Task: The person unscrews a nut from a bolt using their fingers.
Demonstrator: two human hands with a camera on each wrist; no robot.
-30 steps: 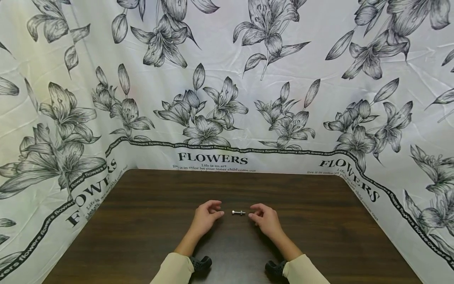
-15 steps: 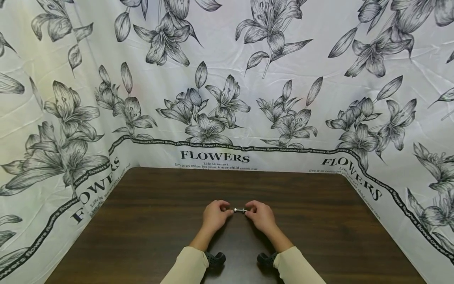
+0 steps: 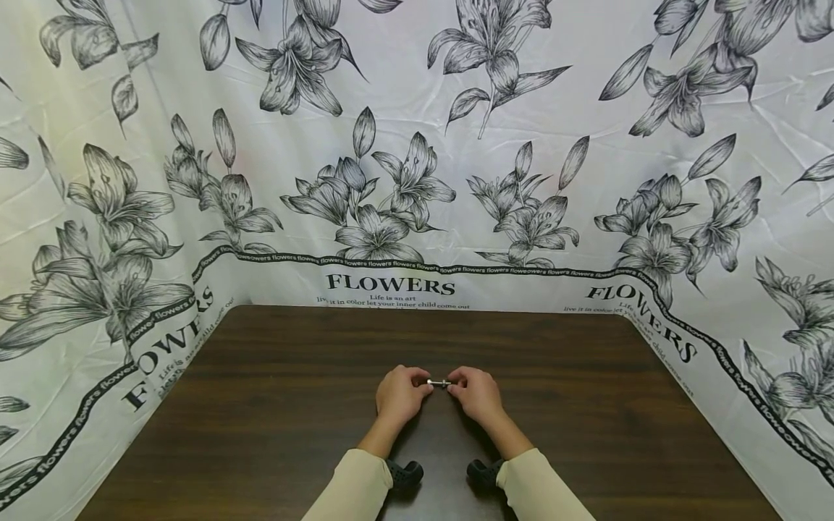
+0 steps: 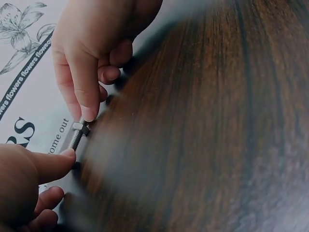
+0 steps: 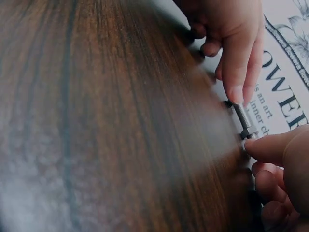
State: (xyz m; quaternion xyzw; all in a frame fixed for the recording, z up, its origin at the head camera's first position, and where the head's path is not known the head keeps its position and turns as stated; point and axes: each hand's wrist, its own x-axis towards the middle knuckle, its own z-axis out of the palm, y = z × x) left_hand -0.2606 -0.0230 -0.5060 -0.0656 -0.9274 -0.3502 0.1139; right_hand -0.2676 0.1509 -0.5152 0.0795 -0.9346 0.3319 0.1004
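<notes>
A silver bolt (image 3: 439, 383) lies sideways between my two hands, close over the dark tabletop. My left hand (image 3: 399, 394) pinches its head end between thumb and fingers; the head is mostly covered by those fingertips. From the other side, my right hand (image 3: 478, 394) pinches the threaded end between thumb and index finger. A hex nut (image 4: 80, 127) sits on the thread, right beside the right fingertips. In the right wrist view the bare shank (image 5: 241, 115) runs from the left fingertips to that nut.
A dark brown wooden table (image 3: 293, 347) spreads around both hands. White cloth (image 3: 521, 297) with black flower prints and lettering hangs along its back and sides. Black wrist devices (image 3: 405, 474) are worn below both hands, at the cream sleeves (image 3: 355, 485).
Both hands have come inward from either side of the bolt. Their fingers have closed on its two ends, the left hand at the head and the right at the thread.
</notes>
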